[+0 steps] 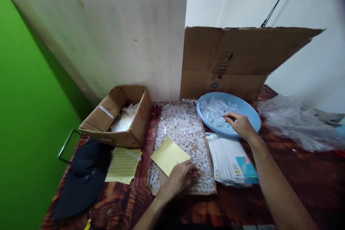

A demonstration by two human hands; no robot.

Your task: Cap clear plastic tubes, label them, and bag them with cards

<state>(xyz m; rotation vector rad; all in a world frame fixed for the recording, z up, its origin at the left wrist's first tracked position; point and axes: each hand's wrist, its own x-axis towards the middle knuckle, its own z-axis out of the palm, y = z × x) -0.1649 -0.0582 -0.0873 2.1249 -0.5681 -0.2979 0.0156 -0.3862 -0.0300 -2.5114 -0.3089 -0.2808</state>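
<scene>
Well, a big white board (107,43) stands across the upper left of the frame, with a bright green panel (32,115) down the left edge. A dark red-brown wood-look surface (285,190) fills the lower part. A brown cardboard sheet (242,57) stands up in the upper right. In the middle lies a long, flat cardboard tray (162,176). Left of it sits an open brown cardboard box (140,122), and right of it a round light blue plastic basin (250,118). A crumpled clear plastic bag (296,122) is at the far right. A black cloth cap (83,176) is at the lower left. White flat packets (226,158) lie just below the basin. A plain yellow square paper (169,156) is over the tray's lower part. The left hand (183,178) is by its lower right edge, fingers bent; I cannot tell if it grips the paper. The right hand (239,125) is over the basin, finger and thumb pinched; I cannot tell if something is between them. Small whitish bits (185,115) cover most of the tray.
</scene>
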